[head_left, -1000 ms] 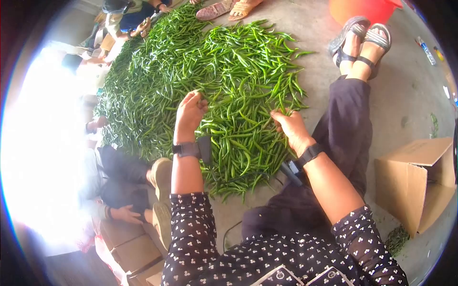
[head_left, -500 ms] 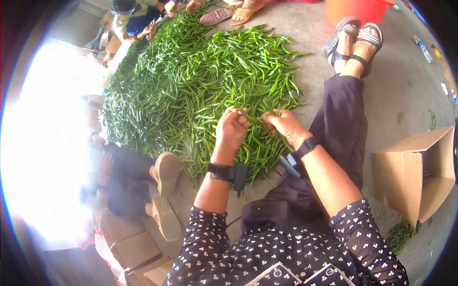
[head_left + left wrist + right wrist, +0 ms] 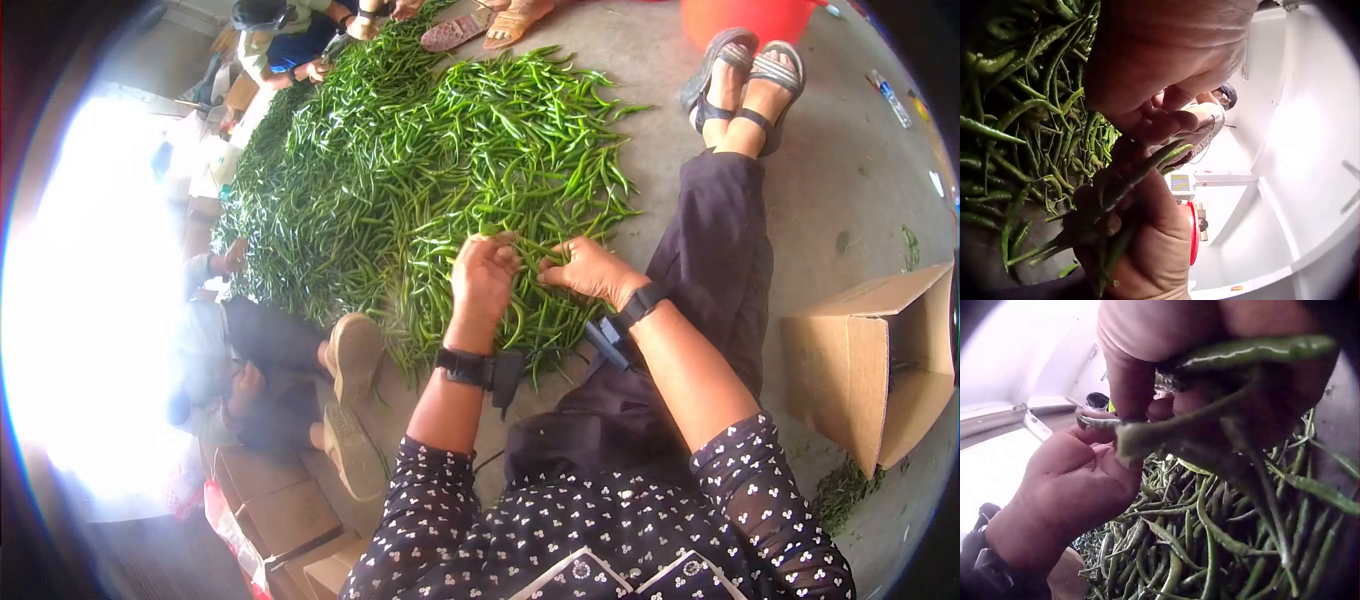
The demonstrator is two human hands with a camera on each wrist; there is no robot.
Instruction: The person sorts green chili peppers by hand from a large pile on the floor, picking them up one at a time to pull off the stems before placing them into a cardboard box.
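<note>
A broad heap of green chili peppers [image 3: 400, 180] covers the floor in front of me. My right hand [image 3: 595, 272] holds several chili peppers [image 3: 1260, 353], their stems and ends sticking out between the fingers. Close beside it, my left hand [image 3: 483, 275] has its fingers curled and pinches a chili pepper [image 3: 1099, 422] in the right wrist view. In the left wrist view the fingertips of both hands nearly meet around a dark green chili pepper [image 3: 1132, 181]. Both hands are just above the near edge of the heap.
An open cardboard box [image 3: 850, 370] stands at the right, with green scraps [image 3: 845, 490] beside it. More boxes [image 3: 275, 500] are at the lower left. Other people's hands and feet border the heap's left and far sides. A red tub [image 3: 745, 30] is at the far right.
My left hand has come from over the heap at the left to beside my right hand. The right hand has shifted slightly left, still holding chili peppers.
</note>
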